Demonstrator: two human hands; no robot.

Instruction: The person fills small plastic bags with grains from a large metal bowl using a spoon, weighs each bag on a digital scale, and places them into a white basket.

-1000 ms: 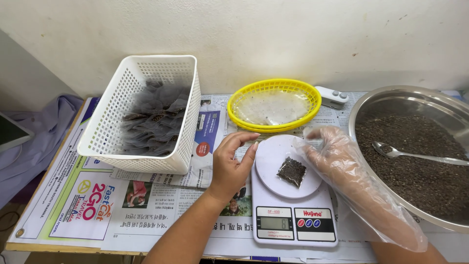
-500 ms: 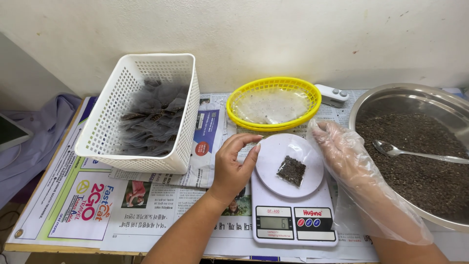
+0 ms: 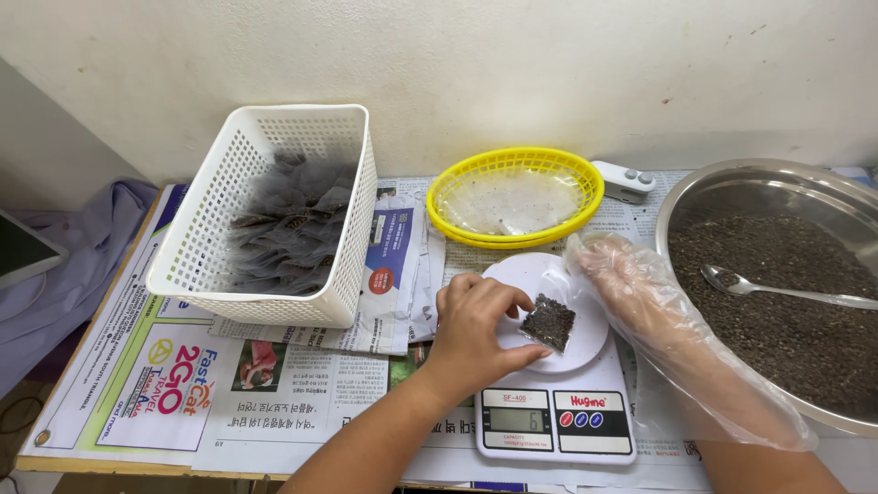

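Since the earlier frame, the bare left hand [image 3: 477,331] has been brought from beside the white digital kitchen scale [image 3: 551,393] onto its round platform, where the small mesh sachet of dark seeds [image 3: 548,322] is now pinched at its edge. The right hand [image 3: 629,279], sheathed in a crinkled clear plastic glove, is held loosely open beside the broad steel bowl of dark seeds [image 3: 777,293].

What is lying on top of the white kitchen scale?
On the scale's round white plate lies one small mesh sachet of dark grains. The left hand pinches its near corner. The hand covers part of the plate, so nothing can be told about that part.
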